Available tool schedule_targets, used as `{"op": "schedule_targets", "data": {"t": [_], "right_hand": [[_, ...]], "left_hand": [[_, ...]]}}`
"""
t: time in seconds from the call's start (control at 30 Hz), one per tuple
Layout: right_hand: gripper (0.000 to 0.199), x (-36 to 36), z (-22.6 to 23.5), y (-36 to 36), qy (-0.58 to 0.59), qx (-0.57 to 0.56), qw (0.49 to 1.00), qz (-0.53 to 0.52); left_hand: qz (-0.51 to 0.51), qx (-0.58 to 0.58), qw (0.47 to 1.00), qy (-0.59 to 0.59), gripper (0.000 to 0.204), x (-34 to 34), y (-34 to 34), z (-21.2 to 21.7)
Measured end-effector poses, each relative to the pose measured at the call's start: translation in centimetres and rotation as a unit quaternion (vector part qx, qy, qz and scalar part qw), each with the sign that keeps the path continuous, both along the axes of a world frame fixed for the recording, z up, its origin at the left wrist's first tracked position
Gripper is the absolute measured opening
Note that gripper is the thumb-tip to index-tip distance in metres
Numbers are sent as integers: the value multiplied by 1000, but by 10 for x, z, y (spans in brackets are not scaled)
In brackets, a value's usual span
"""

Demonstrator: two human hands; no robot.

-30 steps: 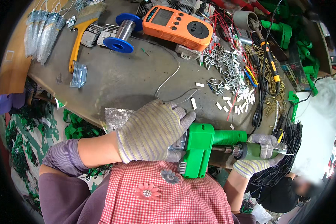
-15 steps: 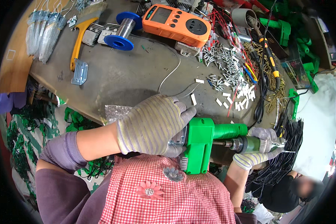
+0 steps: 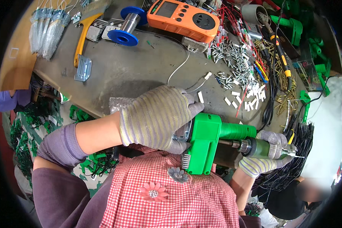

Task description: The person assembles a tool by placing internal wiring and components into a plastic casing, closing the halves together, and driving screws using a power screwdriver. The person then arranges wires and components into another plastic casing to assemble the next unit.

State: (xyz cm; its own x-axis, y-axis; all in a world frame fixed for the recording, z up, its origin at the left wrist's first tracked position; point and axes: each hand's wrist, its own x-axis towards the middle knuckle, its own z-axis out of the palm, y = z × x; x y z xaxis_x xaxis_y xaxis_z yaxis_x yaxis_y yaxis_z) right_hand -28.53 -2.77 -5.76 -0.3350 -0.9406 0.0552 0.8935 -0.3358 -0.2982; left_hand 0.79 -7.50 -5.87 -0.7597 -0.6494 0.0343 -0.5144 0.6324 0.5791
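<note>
Item: green tool housing (image 3: 205, 146), clamped in my gloved left hand (image 3: 157, 116) to steady it. My right hand (image 3: 268, 154) grips the driver (image 3: 254, 147) (bit seated at the housing); screws (image 3: 231, 60) lie well apart.

Both grips, left (image 3: 157, 117) and right (image 3: 268, 154), wear striped knit gloves, with purple sleeves and a red checked apron

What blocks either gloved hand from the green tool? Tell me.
Nothing visible does. The left hand already rests on the rear of the green tool, and the right hand grips its front end beside the metal chuck, off the workbench edge.
</note>
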Motion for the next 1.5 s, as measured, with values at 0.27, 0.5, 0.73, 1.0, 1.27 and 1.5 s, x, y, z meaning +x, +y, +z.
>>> {"op": "schedule_targets", "data": {"t": [0.27, 0.5, 0.73, 1.0, 1.27, 1.5], "right_hand": [[35, -5, -6, 2, 3, -11, 1000, 22], [53, -17, -5, -4, 15, -22, 995, 94], [55, -51, 27, -3, 200, 179, 961, -65], [48, -60, -8, -11, 98, 182, 967, -151], [49, -49, 1, -9, 20, 74, 988, -131], [36, -78, 5, -10, 67, 165, 974, -141]], "left_hand": [[16, -14, 1000, 8, 85, -2, 0, 0], [25, -39, 999, 5, 80, 0, 2, 2], [40, -24, 999, 10, 76, -3, 6, 4], [50, -69, 996, -3, 81, -4, 11, 20], [11, -135, 989, 67, 34, -86, 14, 48], [-85, -147, 986, 4, 20, -93, 5, 39]]}}
